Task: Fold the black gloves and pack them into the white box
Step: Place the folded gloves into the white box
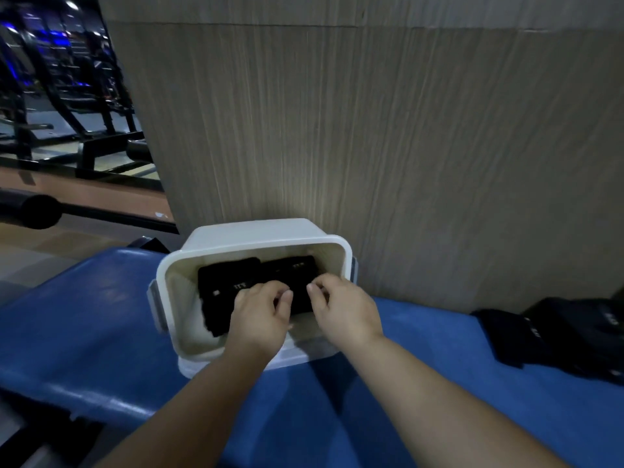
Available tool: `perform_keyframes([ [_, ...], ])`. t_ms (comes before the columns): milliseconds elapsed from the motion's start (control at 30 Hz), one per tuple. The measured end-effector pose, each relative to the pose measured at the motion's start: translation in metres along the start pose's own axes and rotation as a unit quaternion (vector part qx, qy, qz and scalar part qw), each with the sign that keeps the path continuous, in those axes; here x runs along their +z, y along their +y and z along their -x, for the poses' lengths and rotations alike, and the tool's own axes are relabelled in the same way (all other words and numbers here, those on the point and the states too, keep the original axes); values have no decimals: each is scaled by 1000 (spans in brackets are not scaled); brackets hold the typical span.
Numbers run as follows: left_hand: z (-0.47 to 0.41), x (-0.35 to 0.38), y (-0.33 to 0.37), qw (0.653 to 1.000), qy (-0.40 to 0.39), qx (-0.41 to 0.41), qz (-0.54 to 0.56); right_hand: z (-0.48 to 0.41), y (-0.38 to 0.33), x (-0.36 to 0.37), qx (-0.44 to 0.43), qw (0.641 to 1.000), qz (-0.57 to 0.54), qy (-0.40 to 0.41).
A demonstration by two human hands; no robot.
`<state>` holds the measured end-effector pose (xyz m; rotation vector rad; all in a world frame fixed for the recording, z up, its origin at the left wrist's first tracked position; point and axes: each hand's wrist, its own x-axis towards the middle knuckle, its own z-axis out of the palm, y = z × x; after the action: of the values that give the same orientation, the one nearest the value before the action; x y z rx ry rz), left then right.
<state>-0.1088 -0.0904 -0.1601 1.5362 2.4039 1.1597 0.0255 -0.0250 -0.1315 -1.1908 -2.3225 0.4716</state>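
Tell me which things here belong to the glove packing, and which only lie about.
For the job: white box; folded black gloves inside it; left hand and right hand, fingers curled on them; unpacked black gloves at the right.
Not part of it: blue padded bench; wood-grain wall; gym machines; black bar.

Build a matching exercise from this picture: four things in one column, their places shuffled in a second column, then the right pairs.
Things
1. white box
2. packed black gloves
3. spare black gloves
4. left hand and right hand

Places
A. heaped at the far right of the blue bench
B. lying inside the box
C. reaching into the box, fingers curled on gloves
D. standing on the bench, before the wood-grain wall

Pairs: 1-D, 2-B, 3-A, 4-C
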Motion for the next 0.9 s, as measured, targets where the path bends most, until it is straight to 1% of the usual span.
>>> perform_keyframes([
  [200, 27, 61, 48, 991, -105, 15, 81, 42, 67, -24, 79, 996, -4, 27],
  [300, 39, 94, 79, 983, -161, 23, 83, 61, 108, -39, 139, 989, -12, 47],
  [400, 48, 127, 109, 975, -203, 32, 80, 79, 147, -57, 197, 976, -2, 91],
  [467, 52, 148, 130, 967, -229, 23, 108, 89, 171, -71, 240, 963, 1, 125],
  [567, 56, 174, 158, 957, -258, -1, 132, 102, 204, -88, 298, 943, 1, 146],
  [633, 56, 188, 176, 954, -273, -2, 123, 107, 222, -94, 311, 938, -9, 154],
  [767, 55, 207, 208, 952, -292, -1, 91, 110, 248, -101, 300, 940, -42, 160],
  [900, 50, 225, 227, 948, -308, -16, 80, 112, 264, -102, 300, 944, -44, 133],
])
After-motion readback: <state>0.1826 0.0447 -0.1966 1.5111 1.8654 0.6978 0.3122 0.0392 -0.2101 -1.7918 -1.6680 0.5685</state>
